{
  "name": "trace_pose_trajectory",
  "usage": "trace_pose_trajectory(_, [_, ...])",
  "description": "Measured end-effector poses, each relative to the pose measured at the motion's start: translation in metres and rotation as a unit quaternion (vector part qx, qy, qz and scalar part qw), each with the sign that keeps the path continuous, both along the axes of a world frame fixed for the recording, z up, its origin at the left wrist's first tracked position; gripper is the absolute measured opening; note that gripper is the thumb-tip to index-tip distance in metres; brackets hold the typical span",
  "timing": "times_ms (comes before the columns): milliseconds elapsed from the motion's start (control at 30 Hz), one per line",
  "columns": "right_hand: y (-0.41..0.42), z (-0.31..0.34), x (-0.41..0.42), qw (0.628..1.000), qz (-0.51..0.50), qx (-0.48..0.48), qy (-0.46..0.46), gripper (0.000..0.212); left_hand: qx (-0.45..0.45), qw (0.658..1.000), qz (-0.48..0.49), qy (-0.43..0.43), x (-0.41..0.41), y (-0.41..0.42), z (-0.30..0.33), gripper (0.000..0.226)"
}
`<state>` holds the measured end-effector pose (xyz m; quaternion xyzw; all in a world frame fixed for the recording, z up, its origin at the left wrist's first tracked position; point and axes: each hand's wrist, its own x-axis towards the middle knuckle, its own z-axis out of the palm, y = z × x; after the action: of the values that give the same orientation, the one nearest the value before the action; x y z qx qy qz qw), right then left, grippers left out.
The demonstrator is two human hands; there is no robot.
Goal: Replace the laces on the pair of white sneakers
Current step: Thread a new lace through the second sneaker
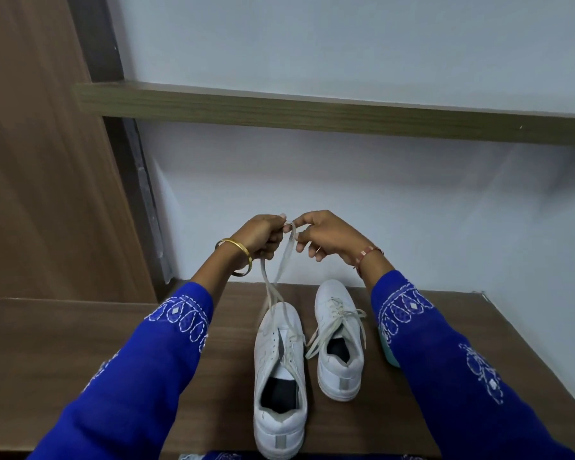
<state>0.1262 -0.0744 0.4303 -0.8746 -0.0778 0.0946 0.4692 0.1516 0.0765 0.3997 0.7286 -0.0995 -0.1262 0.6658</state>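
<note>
pale wall (346, 44), wooden shelf (312, 114), brown tabletop (146, 353)

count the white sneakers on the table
2. The left sneaker stands nearer the camera, its lace pulled up by both hands. The right sneaker stands beside it, farther back, still laced.

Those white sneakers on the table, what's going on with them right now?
A person in blue sleeves is working on the laces. Both hands are raised above the table: the left hand and the right hand pinch the lace of the left sneaker, pulled up from the shoe. That sneaker's eyelets look mostly unthreaded. The right sneaker stands beside it, laced, with its lace ends hanging loose.
</note>
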Motion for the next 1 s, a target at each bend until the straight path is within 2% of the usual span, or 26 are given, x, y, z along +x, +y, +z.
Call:
trace_pose_trajectory(167, [0.002, -0.004, 0.000, 1.000, -0.005, -0.002, -0.023, 0.011, -0.043, 0.999, -0.016, 0.021, 0.000, -0.002, -0.002, 0.037])
trace_pose_trajectory(300, [0.000, -0.001, 0.003, 0.996, -0.054, 0.056, -0.054, 0.012, -0.044, 0.999, -0.017, 0.019, 0.000, 0.000, -0.007, 0.035])
trace_pose_trajectory(433, [-0.007, 0.012, 0.014, 0.969, -0.145, 0.170, -0.101, 0.019, -0.021, 0.999, -0.032, 0.013, -0.005, 0.007, -0.030, 0.038])
trace_pose_trajectory(533, [-0.015, 0.021, 0.022, 0.944, -0.194, 0.226, -0.140, 0.022, -0.017, 0.998, -0.043, 0.043, -0.008, 0.013, -0.055, 0.040])
trace_pose_trajectory(667, [-0.020, 0.021, 0.030, 0.918, -0.247, 0.251, -0.180, 0.018, 0.025, 0.996, -0.020, 0.087, -0.009, 0.022, -0.082, 0.043])
trace_pose_trajectory(733, [-0.020, 0.013, 0.032, 0.922, -0.248, 0.242, -0.172, 0.019, 0.035, 0.994, -0.008, 0.105, -0.010, 0.023, -0.089, 0.043])
trace_pose_trajectory(800, [-0.017, -0.003, 0.033, 0.940, -0.222, 0.222, -0.136, 0.022, 0.000, 0.992, -0.005, 0.126, -0.010, 0.021, -0.091, 0.041])
trace_pose_trajectory(867, [-0.013, -0.024, 0.032, 0.959, -0.194, 0.187, -0.085, 0.021, -0.096, 0.982, -0.001, 0.163, -0.010, 0.016, -0.089, 0.036])
trace_pose_trajectory(933, [-0.008, -0.045, 0.028, 0.970, -0.179, 0.161, -0.033, 0.008, -0.201, 0.961, 0.006, 0.192, -0.010, 0.012, -0.085, 0.031])
trace_pose_trajectory(1000, [-0.005, -0.063, 0.023, 0.973, -0.174, 0.147, 0.024, 0.032, -0.269, 0.942, 0.013, 0.201, -0.009, 0.008, -0.081, 0.029])
